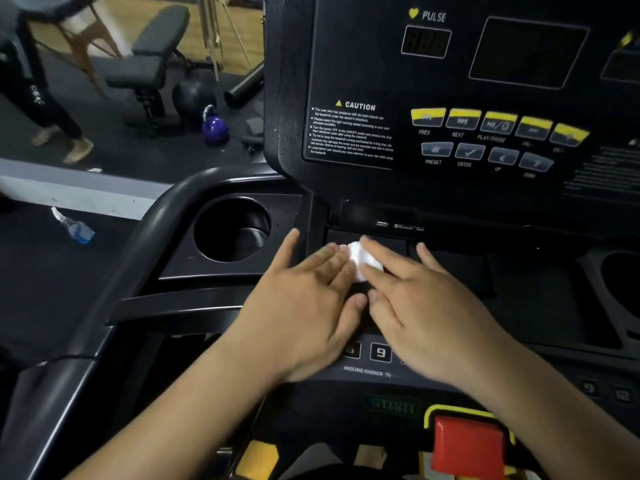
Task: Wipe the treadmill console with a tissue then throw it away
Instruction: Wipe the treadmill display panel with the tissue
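Note:
A small white tissue, bunched up, lies on the flat lower deck of the black treadmill console. My left hand and my right hand lie palm down side by side on the deck. Their fingertips meet at the tissue, the right fingers over it, the left fingers touching its left edge. Most of the tissue is hidden under the fingers. Which hand actually grips it is unclear.
A round cup holder sits left of my hands, another at the right edge. A red stop button is near my right forearm. On the floor to the left are a spray bottle, a purple kettlebell, a bench and a person's legs.

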Motion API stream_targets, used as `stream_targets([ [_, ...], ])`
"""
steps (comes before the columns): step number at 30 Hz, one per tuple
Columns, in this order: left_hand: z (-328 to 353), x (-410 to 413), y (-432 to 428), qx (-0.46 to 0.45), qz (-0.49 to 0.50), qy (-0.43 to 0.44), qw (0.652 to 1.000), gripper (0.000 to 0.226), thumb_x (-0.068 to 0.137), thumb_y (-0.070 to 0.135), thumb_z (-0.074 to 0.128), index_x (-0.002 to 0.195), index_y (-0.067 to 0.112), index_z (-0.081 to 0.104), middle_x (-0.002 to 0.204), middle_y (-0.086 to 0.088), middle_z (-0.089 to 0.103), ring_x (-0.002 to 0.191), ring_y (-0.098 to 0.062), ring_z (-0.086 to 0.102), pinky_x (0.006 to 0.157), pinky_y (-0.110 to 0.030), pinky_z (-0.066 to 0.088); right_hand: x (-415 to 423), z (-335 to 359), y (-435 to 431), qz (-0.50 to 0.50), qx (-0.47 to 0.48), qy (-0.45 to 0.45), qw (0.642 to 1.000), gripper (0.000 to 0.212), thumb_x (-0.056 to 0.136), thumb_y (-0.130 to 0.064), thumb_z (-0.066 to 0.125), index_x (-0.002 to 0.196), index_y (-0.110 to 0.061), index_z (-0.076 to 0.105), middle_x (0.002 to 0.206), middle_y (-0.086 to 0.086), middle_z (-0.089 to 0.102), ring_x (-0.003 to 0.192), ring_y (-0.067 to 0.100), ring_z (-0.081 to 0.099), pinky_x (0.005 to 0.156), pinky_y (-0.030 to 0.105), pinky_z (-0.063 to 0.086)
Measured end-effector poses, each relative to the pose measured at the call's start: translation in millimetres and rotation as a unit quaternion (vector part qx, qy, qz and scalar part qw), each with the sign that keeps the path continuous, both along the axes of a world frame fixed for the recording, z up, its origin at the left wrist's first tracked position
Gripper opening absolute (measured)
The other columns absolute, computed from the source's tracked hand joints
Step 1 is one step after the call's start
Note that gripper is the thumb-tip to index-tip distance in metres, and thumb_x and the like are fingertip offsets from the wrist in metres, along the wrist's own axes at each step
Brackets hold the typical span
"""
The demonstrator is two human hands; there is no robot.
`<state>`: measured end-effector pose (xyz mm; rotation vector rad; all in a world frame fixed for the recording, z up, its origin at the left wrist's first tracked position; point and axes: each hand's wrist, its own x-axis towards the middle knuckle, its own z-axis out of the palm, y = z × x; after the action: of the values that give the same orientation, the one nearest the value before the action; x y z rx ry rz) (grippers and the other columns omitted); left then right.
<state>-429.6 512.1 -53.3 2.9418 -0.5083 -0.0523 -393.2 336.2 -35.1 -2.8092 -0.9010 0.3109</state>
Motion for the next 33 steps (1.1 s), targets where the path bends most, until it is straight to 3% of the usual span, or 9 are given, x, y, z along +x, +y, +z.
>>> stream_targets([
  [4,-3,-22,-3,-0.019,-0.02,0.003,1.0,0.061,0.101,0.045,0.022,0.138,0.01,0.054,0.143,-0.009,0.053,0.139,-0.019,0.041,0.114,-0.058,0.028,-25,1,-17,0.024,0.001,0.054,0.998,0.063,0.092,-0.041,0.012,0.149,-0.022,0.031,0.16,-0.015,0.012,0.139,-0.012,-0.004,0.118,0.029,-0.007],
  [11,4,3,-10,-0.013,-0.01,0.017,1.0,0.065,0.099,0.047,0.017,0.139,0.011,0.053,0.144,-0.009,0.053,0.139,-0.02,0.043,0.116,-0.058,0.024,-5,2,-12,-0.007,0.001,0.006,1.0,0.069,0.088,-0.044,0.003,0.15,-0.026,0.03,0.158,-0.014,0.023,0.143,-0.004,0.011,0.118,0.029,0.01],
  [15,8,-19,-10,-0.03,-0.031,0.031,0.999,0.067,0.1,0.051,0.011,0.138,0.017,0.055,0.144,-0.004,0.053,0.139,-0.014,0.041,0.117,-0.054,0.024,-26,7,-24,-0.004,-0.001,0.054,0.999,0.066,0.09,-0.05,0.004,0.15,-0.033,0.026,0.155,-0.026,0.016,0.141,-0.011,0.002,0.116,0.024,0.002],
  [19,8,18,-19,-0.024,0.002,0.033,0.999,0.079,0.089,0.056,-0.003,0.148,0.025,0.04,0.157,0.002,0.036,0.147,-0.009,0.023,0.122,-0.048,0.001,6,-4,-18,-0.032,0.03,0.006,0.999,0.066,0.09,-0.045,0.008,0.147,-0.026,0.036,0.156,-0.013,0.028,0.143,-0.003,0.015,0.117,0.029,0.015],
  [28,12,-3,-15,-0.051,-0.019,0.035,0.998,0.068,0.096,0.051,0.008,0.133,0.025,0.058,0.143,0.004,0.055,0.139,-0.006,0.039,0.121,-0.052,0.006,-15,-5,-31,-0.022,0.066,-0.016,0.997,0.057,0.093,-0.048,0.02,0.126,-0.029,0.062,0.14,-0.015,0.052,0.132,0.001,0.04,0.109,0.034,0.032],
  [33,8,24,-7,0.007,0.021,-0.001,1.0,0.075,0.092,0.055,0.001,0.133,0.025,0.057,0.146,0.004,0.052,0.143,-0.011,0.035,0.12,-0.054,0.001,16,-7,-3,-0.023,0.037,0.003,0.999,0.053,0.096,-0.038,0.022,0.142,-0.024,0.044,0.155,-0.01,0.032,0.143,0.002,0.02,0.117,0.035,0.018],
])
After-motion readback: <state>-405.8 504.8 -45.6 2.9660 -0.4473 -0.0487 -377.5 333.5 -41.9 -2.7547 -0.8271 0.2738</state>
